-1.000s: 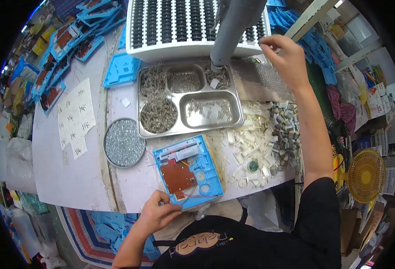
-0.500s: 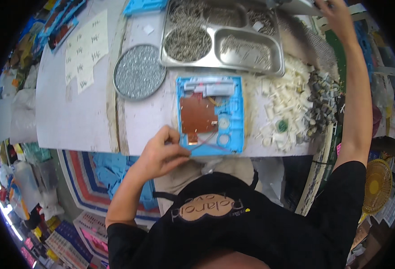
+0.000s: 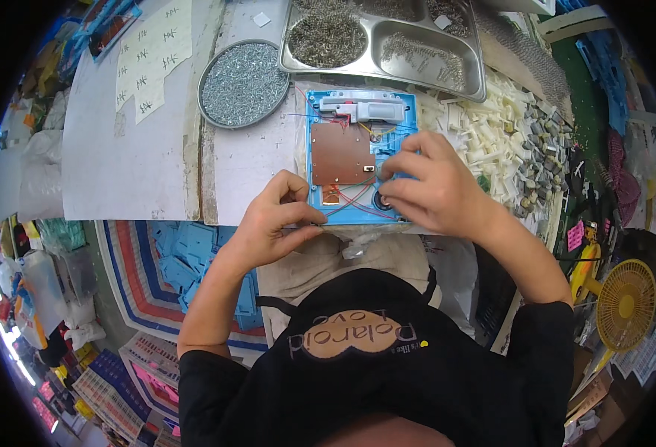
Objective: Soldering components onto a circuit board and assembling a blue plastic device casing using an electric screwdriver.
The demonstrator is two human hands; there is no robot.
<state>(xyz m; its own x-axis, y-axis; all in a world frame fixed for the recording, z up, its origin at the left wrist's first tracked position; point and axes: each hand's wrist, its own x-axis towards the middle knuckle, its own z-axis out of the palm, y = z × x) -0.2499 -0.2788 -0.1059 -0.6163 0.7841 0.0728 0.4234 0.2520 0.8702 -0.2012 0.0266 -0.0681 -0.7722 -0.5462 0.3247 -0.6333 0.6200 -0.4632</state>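
Observation:
A blue plastic casing [image 3: 357,217] lies on the table in front of me, its inside facing up. It carries a brown circuit board [image 3: 340,154], a grey battery-box-like part [image 3: 381,112] and thin red and dark wires. My left hand [image 3: 274,220] is closed at the casing's near left corner, thumb and forefinger at its edge. Over the casing's right side, my right hand [image 3: 441,186] has its fingers bent around a small dark round part [image 3: 379,200] at a round socket. The fingers partly hide that part.
Beyond the casing stand a round tray [image 3: 243,83] of small metal pieces and a steel compartment tray [image 3: 425,83] of screws and springs. White plastic parts [image 3: 484,127] and grey pieces [image 3: 540,160] heap up on the right. A yellow fan [image 3: 626,305] stands at lower right.
My right hand has come back from the far right edge to the casing's right side. A dark round part now shows at the socket there. My left hand stays at the near left corner.

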